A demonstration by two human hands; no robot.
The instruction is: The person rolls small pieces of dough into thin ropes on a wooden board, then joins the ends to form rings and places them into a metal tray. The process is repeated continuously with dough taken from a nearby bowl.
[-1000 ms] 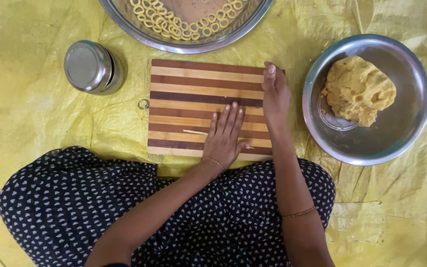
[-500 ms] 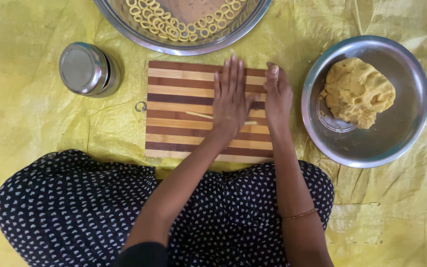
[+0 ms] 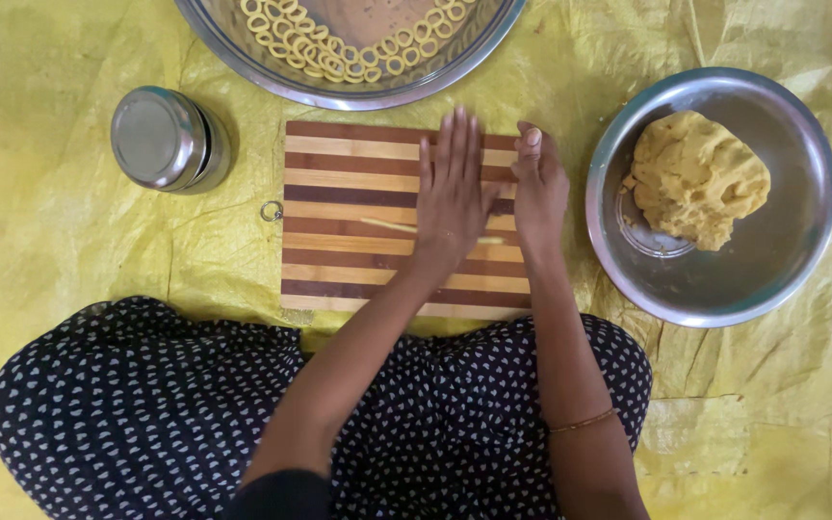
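**Both hands flat on the striped board, thin dough strand under the left palm**

What I see on the head view:

- Left hand [image 3: 452, 197]: fingers straight and close together, pointing away from the body, palm down on the cutting board [image 3: 349, 221]. Not pinching or gripping anything. It lies flat over a thin dough strand [image 3: 389, 226].
- The strand runs left-right across the middle of the board. One end sticks out left of the palm, a short bit shows on the right near the wrist. The middle is hidden under the hand.
- Right hand [image 3: 538, 188]: sits at the board's right edge, just beside the left hand, palm down, fingers together and slightly curled. I can't tell whether it presses the board or only rests there. Nothing in it. Thin bangle on that forearm.
- Board: rectangular, alternating dark and light wood stripes, lies on a yellow sheet [image 3: 60, 260] directly in front of the person's lap. Small metal ring at its left edge.
- Right of the board, near the right hand: steel bowl [image 3: 792, 260] with a lump of yellow dough [image 3: 697, 178] in its far half.
- Beyond the board: large steel basin [image 3: 243, 58], partly out of frame, holding many small dough rings [image 3: 325, 53].
- Left of the board, apart from it: small steel container [image 3: 161, 140] with lid on.
- Person sits cross-legged, dark dotted fabric [image 3: 146, 414] over the knees.
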